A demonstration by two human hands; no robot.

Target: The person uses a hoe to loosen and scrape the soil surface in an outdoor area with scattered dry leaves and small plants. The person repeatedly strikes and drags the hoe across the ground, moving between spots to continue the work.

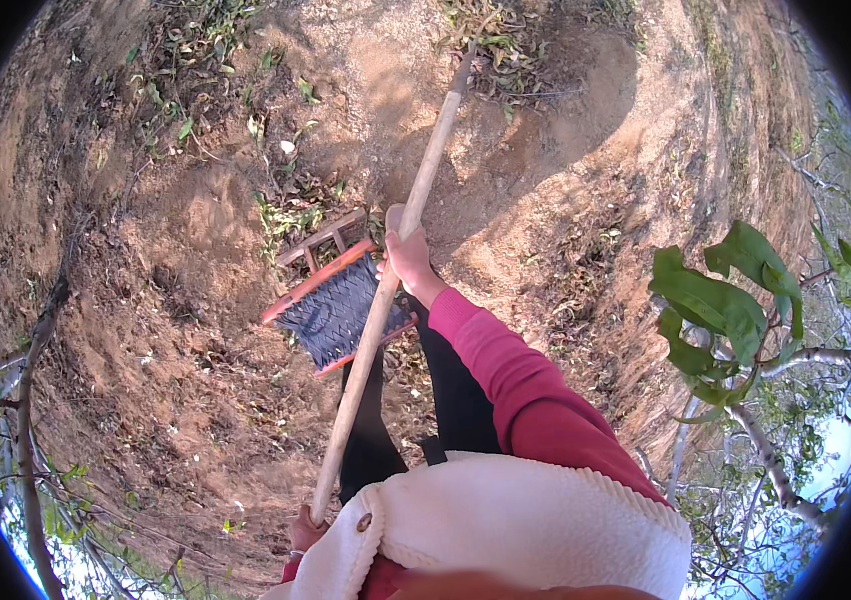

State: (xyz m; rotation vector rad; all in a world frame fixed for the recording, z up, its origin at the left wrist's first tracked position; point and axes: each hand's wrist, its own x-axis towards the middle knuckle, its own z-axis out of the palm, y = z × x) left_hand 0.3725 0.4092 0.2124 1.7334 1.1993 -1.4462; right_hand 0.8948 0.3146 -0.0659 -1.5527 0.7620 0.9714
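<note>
A long wooden handle (365, 360) runs slantwise across the view, from bottom left to top centre. My right hand (410, 259) is closed round its middle. Near the handle's lower end, my left hand (305, 532) grips it beside the white fleece garment. At the top, a dark metal socket (461, 71) joins a thin, curved metal head, whose kind I cannot tell, over a heap of leaves (504, 56). Under the handle, by my legs, a small stool with a woven dark seat (328, 307) and an orange-red frame stands or lies on the soil, partly hidden.
Bare brown soil (208, 420) with scattered dry leaves surrounds my feet. A leafy green branch (725, 300) hangs close at the right, with pale limbs below it. A dark, thin tree trunk (28, 435) rises at the left. More cut leaves (185, 67) lie at the upper left.
</note>
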